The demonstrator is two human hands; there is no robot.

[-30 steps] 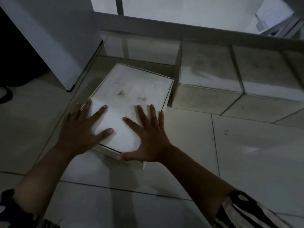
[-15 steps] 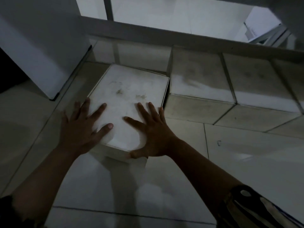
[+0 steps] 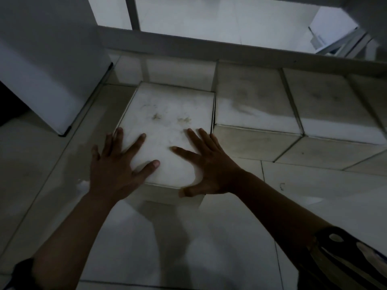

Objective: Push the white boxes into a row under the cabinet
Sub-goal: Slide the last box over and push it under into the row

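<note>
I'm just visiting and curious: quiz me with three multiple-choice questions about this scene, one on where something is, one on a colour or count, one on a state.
1. Where does the box under the hands sit relative to the row of boxes?
A. At its left end
B. On top of it
C. Far to its right

2. How many hands rest on that box?
A. None
B. One
C. Two

3. How are the fingers on the box?
A. Curled into fists
B. Spread flat
C. Pinching a corner

Answers:
1 A: the box lies beside the leftmost box of the row.
2 C: the left hand and the right hand both lie on its top.
3 B: the fingers lie straight and splayed on the lid.
</note>
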